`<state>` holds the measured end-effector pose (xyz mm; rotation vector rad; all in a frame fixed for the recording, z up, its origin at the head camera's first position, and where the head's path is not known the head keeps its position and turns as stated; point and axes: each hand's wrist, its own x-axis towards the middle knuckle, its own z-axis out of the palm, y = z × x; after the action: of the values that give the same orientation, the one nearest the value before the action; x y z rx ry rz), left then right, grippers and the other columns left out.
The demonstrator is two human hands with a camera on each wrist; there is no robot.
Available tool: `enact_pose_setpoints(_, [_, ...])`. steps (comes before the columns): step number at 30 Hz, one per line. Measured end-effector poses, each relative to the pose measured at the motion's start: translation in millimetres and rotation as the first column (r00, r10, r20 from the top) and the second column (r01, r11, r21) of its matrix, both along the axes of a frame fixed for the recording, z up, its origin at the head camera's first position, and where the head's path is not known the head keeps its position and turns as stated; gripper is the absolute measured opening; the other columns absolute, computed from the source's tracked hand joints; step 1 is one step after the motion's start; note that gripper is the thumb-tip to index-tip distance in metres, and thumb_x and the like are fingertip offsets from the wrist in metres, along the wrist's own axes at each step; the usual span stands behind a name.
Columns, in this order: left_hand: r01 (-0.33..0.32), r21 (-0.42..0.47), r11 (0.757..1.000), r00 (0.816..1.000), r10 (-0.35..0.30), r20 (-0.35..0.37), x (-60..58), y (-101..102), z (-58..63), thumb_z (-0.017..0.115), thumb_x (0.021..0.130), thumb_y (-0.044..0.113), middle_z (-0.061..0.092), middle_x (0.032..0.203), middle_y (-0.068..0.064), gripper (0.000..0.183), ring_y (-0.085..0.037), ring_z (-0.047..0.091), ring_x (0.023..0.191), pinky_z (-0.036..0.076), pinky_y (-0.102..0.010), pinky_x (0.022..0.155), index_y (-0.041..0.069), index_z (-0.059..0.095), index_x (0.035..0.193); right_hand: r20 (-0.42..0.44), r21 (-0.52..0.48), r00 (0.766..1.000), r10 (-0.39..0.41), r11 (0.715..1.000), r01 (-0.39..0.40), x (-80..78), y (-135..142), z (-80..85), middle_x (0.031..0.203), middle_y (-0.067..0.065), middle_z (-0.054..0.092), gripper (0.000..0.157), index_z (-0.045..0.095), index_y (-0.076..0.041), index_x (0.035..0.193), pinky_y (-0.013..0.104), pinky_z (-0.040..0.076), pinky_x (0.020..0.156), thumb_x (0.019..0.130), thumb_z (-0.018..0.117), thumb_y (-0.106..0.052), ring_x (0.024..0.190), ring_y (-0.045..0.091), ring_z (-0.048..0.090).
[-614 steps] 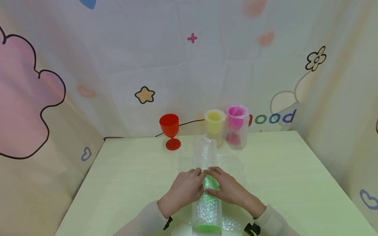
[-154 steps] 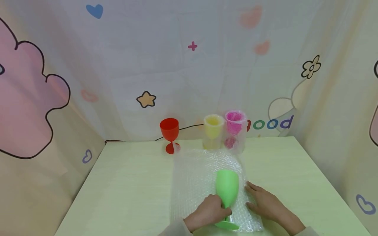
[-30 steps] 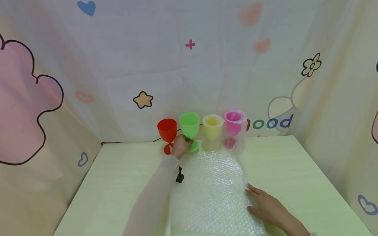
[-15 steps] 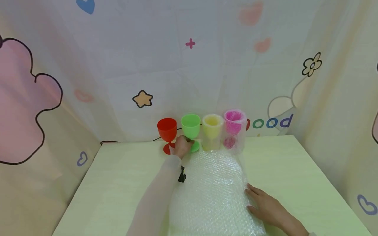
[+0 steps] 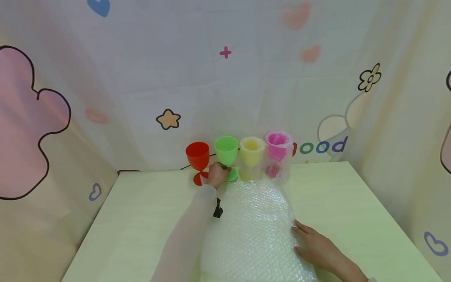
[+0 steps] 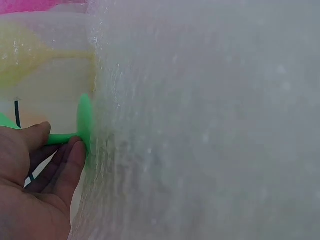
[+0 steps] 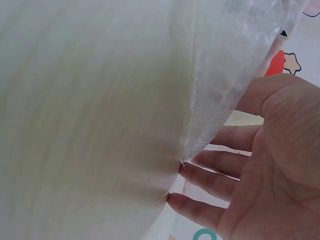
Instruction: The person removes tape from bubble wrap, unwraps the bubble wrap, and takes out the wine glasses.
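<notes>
At the back of the table, my left hand [image 5: 216, 175] pinches the stem of a green goblet [image 5: 226, 149] between thumb and fingers. The goblet stands upright, its round foot [image 6: 85, 117] showing in the left wrist view. A sheet of bubble wrap [image 5: 253, 231] lies flat in front, partly covered by my left sleeve. My right hand [image 5: 318, 244] rests at the sheet's right edge with fingers extended. In the right wrist view, its fingertips [image 7: 180, 200] touch the table by that edge. Left of the green goblet, a red goblet [image 5: 198, 156] stands upright, its foot partly hidden.
A yellow goblet [image 5: 252, 156] and a pink goblet [image 5: 278, 152], both wrapped in bubble wrap, stand right of the green one. Behind them hangs a printed curtain [image 5: 260, 94]. The pale table [image 5: 141, 223] extends to both sides of the sheet.
Earlier the green goblet was wrapped under both hands, then unwrapped in my left hand above the sheet. Now it stands between the red and yellow goblets. Over the last second, almost nothing has moved.
</notes>
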<state>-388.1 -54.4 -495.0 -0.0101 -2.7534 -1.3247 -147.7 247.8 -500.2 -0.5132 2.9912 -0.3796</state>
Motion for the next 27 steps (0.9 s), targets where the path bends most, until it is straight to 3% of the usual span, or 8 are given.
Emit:
enact_pose_setpoints(6, [-0.024, 0.007, 1.000, 1.000, 0.024, -0.019, 0.4, -5, -7.3, 0.066, 0.085, 0.016, 0.053, 0.063, -0.001, 0.019, -0.017, 0.046, 0.064, 0.039, -0.027, 0.062, 0.003, 0.063, 0.073, 0.037, 0.013, 0.999, -0.025, 1.000, 0.024, -1.3, -3, 0.3, 0.145, 0.011, 0.042, 0.060, 0.049, -0.007, 0.134, 0.048, 0.045, 0.098, 0.084, 0.065, -0.036, 0.127, 0.031, 0.047])
enact_pose_setpoints(10, [-0.025, 0.022, 0.999, 0.999, 0.026, -0.030, 0.6, -7, -11.9, 0.067, 0.084, 0.017, 0.065, 0.074, -0.007, 0.016, -0.018, 0.054, 0.069, 0.042, -0.024, 0.063, 0.001, 0.068, 0.081, 0.054, 0.012, 0.998, -0.035, 0.999, 0.035, -1.9, -3, 0.5, 0.145, 0.011, 0.043, 0.060, 0.049, -0.007, 0.134, 0.049, 0.045, 0.098, 0.084, 0.065, -0.035, 0.127, 0.032, 0.048])
enact_pose_setpoints(14, [-0.015, 0.014, 1.000, 0.999, 0.016, -0.034, 1.2, -6, -13.2, 0.066, 0.084, 0.016, 0.068, 0.078, -0.010, 0.015, -0.019, 0.056, 0.072, 0.047, -0.030, 0.066, 0.000, 0.069, 0.082, 0.048, 0.011, 0.998, -0.036, 0.999, 0.035, -1.9, -3, 0.3, 0.144, 0.011, 0.044, 0.059, 0.050, -0.006, 0.133, 0.049, 0.045, 0.098, 0.084, 0.065, -0.035, 0.127, 0.032, 0.048])
enact_pose_setpoints(15, [-0.018, 0.010, 1.000, 0.999, 0.018, -0.028, 1.8, -6, -12.6, 0.066, 0.083, 0.015, 0.067, 0.077, -0.008, 0.014, -0.019, 0.055, 0.071, 0.048, -0.032, 0.068, 0.001, 0.068, 0.081, 0.041, 0.011, 0.999, -0.031, 0.999, 0.030, -2.0, -2, -0.2, 0.144, 0.012, 0.044, 0.059, 0.050, -0.006, 0.133, 0.049, 0.045, 0.098, 0.084, 0.065, -0.035, 0.126, 0.032, 0.048])
enact_pose_setpoints(16, [-0.028, 0.001, 1.000, 1.000, 0.028, -0.010, 3.4, -6, -11.7, 0.066, 0.083, 0.015, 0.065, 0.074, -0.006, 0.013, -0.018, 0.054, 0.071, 0.048, -0.038, 0.078, 0.003, 0.068, 0.078, 0.034, 0.010, 0.999, -0.022, 1.000, 0.021, -1.7, -2, -0.6, 0.144, 0.012, 0.044, 0.058, 0.050, -0.005, 0.133, 0.048, 0.045, 0.097, 0.084, 0.065, -0.035, 0.126, 0.032, 0.048])
enact_pose_setpoints(19, [-0.044, -0.037, 0.998, 0.998, 0.046, 0.053, 9.1, -7, -7.4, 0.063, 0.081, 0.016, 0.055, 0.064, 0.000, 0.015, -0.017, 0.049, 0.068, 0.031, -0.055, 0.103, 0.008, 0.063, 0.069, 0.005, 0.011, 1.000, 0.000, 1.000, 0.000, -1.1, -1, -1.9, 0.143, 0.013, 0.045, 0.057, 0.051, -0.004, 0.132, 0.048, 0.045, 0.097, 0.084, 0.064, -0.034, 0.125, 0.033, 0.049])
enact_pose_setpoints(22, [-0.042, -0.091, 0.995, 0.992, 0.052, 0.111, 15.3, -9, -1.2, 0.062, 0.080, 0.019, 0.048, 0.061, 0.004, 0.017, -0.017, 0.048, 0.070, 0.005, -0.069, 0.107, 0.012, 0.060, 0.065, -0.024, 0.022, 1.000, 0.018, 1.000, -0.018, -0.3, 0, -2.3, 0.142, 0.014, 0.045, 0.057, 0.051, -0.004, 0.131, 0.048, 0.045, 0.097, 0.084, 0.064, -0.033, 0.125, 0.033, 0.049])
enact_pose_setpoints(27, [0.007, -0.148, 0.989, 0.993, 0.010, 0.114, 27.7, -13, 10.1, 0.063, 0.081, 0.026, 0.058, 0.069, 0.005, 0.013, -0.017, 0.053, 0.079, 0.003, -0.070, 0.108, 0.016, 0.066, 0.073, -0.070, 0.027, 0.997, 0.037, 0.999, -0.035, 0.3, 0, -2.2, 0.142, 0.013, 0.046, 0.056, 0.052, -0.004, 0.131, 0.047, 0.046, 0.096, 0.084, 0.065, -0.033, 0.125, 0.032, 0.049])
